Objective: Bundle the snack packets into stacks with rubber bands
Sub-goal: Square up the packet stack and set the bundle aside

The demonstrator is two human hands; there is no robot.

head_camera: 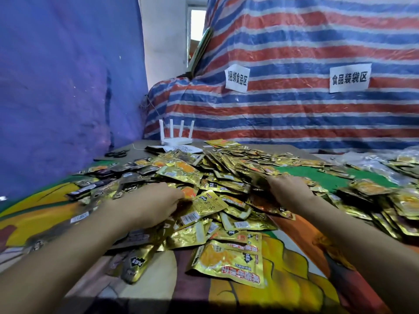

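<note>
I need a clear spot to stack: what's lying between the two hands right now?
Head view: no bare stretch. Loose gold snack packets heaped and overlapping fill the gap between the left hand and right hand.

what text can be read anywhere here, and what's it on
"捆绑食品区": left paper sign on the striped tarp.
"食品装袋区": right paper sign on the same tarp.
Snack packets: large red characters, upside down and too blurred to read.
Barcode labels on the packets: digits too small to read.
Paper by the router: dotted pattern, nothing legible.
</note>
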